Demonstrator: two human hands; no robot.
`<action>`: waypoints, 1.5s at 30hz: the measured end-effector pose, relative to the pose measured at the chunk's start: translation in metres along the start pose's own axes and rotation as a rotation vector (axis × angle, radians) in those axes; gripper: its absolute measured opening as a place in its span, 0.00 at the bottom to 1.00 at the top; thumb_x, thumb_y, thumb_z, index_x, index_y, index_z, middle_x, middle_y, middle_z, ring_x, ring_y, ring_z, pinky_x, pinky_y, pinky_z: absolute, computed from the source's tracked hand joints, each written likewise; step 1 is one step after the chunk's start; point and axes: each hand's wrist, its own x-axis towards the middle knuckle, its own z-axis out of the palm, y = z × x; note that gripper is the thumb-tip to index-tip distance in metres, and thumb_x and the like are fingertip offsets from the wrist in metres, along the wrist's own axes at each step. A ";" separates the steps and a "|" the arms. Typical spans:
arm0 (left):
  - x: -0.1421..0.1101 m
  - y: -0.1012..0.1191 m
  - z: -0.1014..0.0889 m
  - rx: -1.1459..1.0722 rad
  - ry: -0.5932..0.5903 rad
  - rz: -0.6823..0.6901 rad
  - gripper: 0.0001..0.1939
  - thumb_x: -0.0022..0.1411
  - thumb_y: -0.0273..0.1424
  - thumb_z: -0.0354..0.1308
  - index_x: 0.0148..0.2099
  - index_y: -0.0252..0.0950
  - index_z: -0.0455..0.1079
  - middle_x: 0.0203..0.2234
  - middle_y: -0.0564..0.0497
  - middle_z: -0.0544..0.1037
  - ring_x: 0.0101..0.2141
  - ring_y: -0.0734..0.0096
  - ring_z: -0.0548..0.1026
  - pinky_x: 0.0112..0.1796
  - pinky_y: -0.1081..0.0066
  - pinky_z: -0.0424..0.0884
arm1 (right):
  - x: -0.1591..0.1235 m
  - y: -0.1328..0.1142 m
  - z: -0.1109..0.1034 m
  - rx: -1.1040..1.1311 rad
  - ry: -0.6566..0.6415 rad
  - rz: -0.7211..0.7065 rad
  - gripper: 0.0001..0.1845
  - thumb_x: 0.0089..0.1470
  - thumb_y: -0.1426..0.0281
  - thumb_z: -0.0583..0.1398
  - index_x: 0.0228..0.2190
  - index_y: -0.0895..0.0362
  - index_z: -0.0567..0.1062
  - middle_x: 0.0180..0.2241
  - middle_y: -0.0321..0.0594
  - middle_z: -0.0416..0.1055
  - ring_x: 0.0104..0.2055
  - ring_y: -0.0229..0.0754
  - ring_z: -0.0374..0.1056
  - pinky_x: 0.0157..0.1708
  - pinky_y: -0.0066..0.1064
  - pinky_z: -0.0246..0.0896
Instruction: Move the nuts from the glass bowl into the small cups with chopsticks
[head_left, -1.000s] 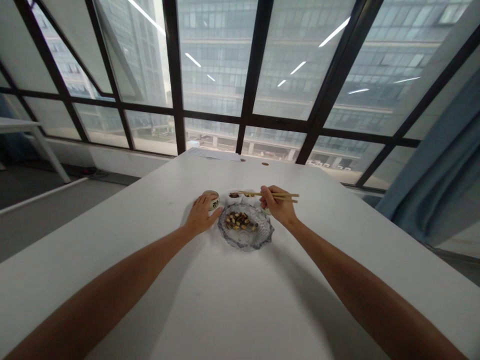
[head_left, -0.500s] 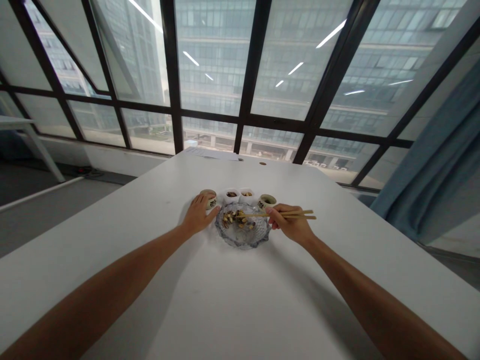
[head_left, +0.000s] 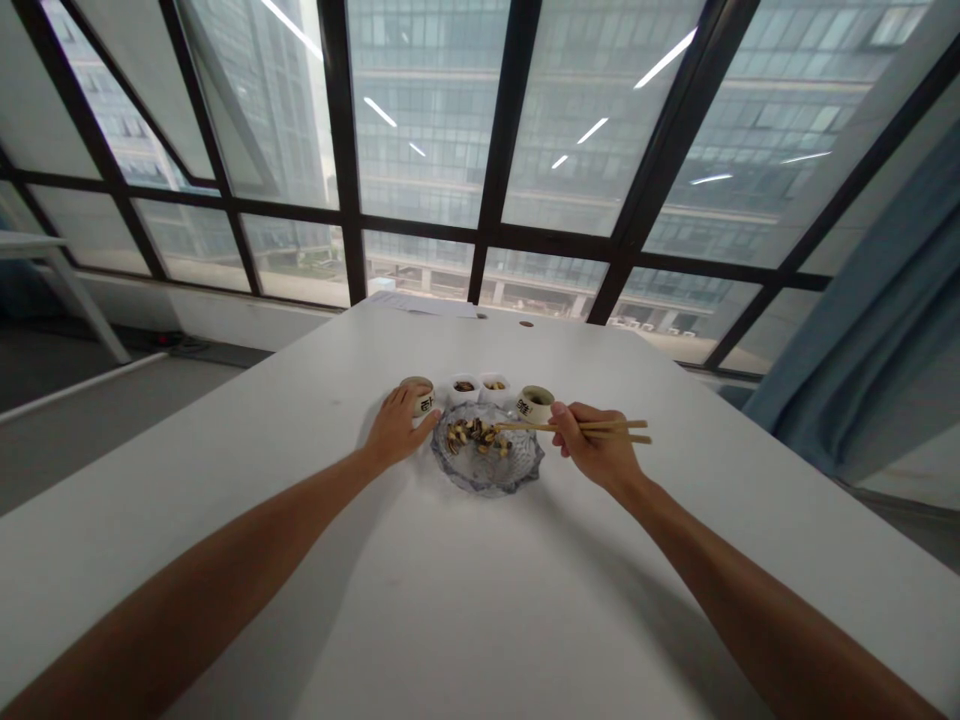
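Observation:
My right hand (head_left: 600,443) holds a pair of wooden chopsticks (head_left: 626,430). Their tips reach over a clear scalloped glass bowl (head_left: 487,480); whether a piece is pinched between them is too small to tell. Mixed seeds and nuts (head_left: 472,434), dark and pale, lie in the bowl toward its left and back. My left hand (head_left: 397,425) curls around a small cream cup (head_left: 424,402) with a dark character, its thumb by the bowl's rim. A matching cup (head_left: 535,403) stands right of the bowl, near my right fingers.
Behind the bowl sit two small white dishes, one with dark pieces (head_left: 464,387) and one with pale pieces (head_left: 494,385). Papers (head_left: 424,303) and small round discs (head_left: 526,323) lie at the white table's (head_left: 420,600) far end. Windows and a blue curtain (head_left: 862,330) stand beyond.
My right hand has shifted right with the chopsticks, and their tips have moved from over the seed pile toward the bowl's back right. My left hand stays at the cup.

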 end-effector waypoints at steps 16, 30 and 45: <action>0.000 0.001 0.000 -0.014 0.001 0.007 0.17 0.68 0.39 0.55 0.55 0.39 0.65 0.54 0.41 0.75 0.55 0.54 0.72 0.58 0.51 0.68 | -0.004 0.001 0.004 -0.034 -0.010 0.004 0.35 0.61 0.40 0.54 0.20 0.54 0.73 0.16 0.39 0.72 0.14 0.37 0.67 0.13 0.26 0.59; 0.001 0.001 0.000 -0.032 0.022 0.008 0.17 0.68 0.39 0.56 0.55 0.40 0.65 0.55 0.42 0.73 0.56 0.55 0.70 0.59 0.52 0.67 | 0.013 0.031 0.006 0.632 0.231 0.381 0.30 0.47 0.42 0.68 0.22 0.57 0.72 0.14 0.38 0.68 0.11 0.35 0.60 0.07 0.25 0.53; -0.001 0.000 0.001 -0.035 0.039 0.013 0.18 0.68 0.39 0.56 0.56 0.39 0.63 0.55 0.41 0.73 0.56 0.55 0.71 0.59 0.52 0.68 | 0.047 0.029 0.023 0.169 0.200 0.048 0.34 0.51 0.37 0.62 0.24 0.57 0.77 0.20 0.42 0.76 0.19 0.41 0.72 0.19 0.28 0.67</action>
